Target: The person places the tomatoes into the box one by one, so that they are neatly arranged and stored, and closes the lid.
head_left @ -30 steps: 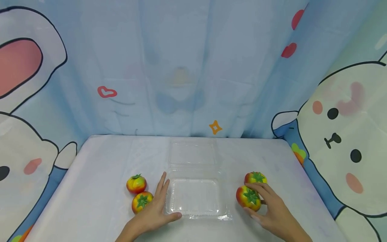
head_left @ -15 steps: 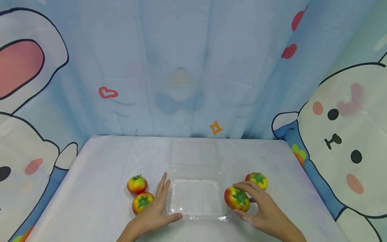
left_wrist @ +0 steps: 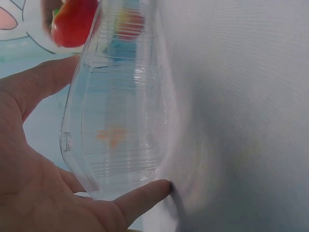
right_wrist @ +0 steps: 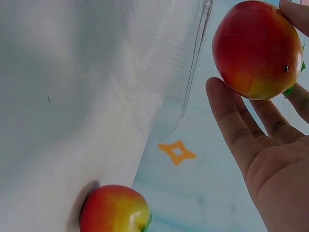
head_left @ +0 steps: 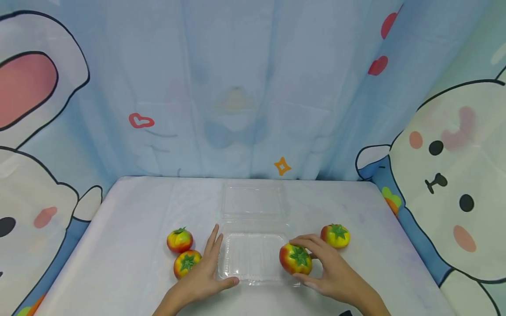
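My right hand (head_left: 334, 274) grips a red and yellow tomato (head_left: 295, 259) with a green star-shaped top, fingertips on the far side and thumb on the near side. The tomato is held up over the right edge of a clear plastic clamshell box (head_left: 253, 259), whose lid (head_left: 253, 199) lies folded back behind it. In the right wrist view, the held tomato (right_wrist: 258, 48) is off the table, near the box's rim. My left hand (head_left: 199, 278) is spread at the box's left side, thumb by its front corner. The left wrist view shows the fingers around the box (left_wrist: 116, 116), holding nothing pinched.
Two more tomatoes, a rear one (head_left: 179, 240) and a front one (head_left: 186, 263), sit left of my left hand. Another tomato (head_left: 335, 235) stands behind my right hand. A white cloth covers the table (head_left: 134, 263); a printed blue curtain (head_left: 237, 87) hangs along its back edge.
My right hand has carried the tomato leftward, away from the other right-hand tomato, to over the box's right edge. My left hand and the box have hardly moved.
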A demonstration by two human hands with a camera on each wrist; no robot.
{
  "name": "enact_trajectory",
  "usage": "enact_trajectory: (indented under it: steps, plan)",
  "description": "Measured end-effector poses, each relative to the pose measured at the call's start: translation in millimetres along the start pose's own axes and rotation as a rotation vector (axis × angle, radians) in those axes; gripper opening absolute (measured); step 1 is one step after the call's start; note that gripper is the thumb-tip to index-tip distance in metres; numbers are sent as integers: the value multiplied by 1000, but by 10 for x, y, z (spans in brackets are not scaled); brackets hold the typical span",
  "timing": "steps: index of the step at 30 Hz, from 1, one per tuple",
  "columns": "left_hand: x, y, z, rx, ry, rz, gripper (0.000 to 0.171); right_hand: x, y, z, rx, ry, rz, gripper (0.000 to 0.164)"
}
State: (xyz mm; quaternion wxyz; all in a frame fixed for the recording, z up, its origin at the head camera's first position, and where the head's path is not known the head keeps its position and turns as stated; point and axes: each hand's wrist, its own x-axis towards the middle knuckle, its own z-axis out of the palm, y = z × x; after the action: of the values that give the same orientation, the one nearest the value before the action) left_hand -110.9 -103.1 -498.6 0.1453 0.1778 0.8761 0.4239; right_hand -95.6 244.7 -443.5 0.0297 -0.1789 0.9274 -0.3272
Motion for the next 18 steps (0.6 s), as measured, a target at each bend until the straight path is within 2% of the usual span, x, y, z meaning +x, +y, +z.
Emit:
enact_trajectory:
  steps: [6, 14, 18]
  plan:
    - [5, 8, 3, -9, -1, -13, 122, 43, 1, 71, 5, -21, -46, 65]
    - [16, -18, 30, 9, 6, -32, 122, 99, 9, 117, 49, -101, -32, 63]
    - [26, -17, 26, 11, 3, -43, 122, 132, 30, 141, 39, -120, -57, 62]
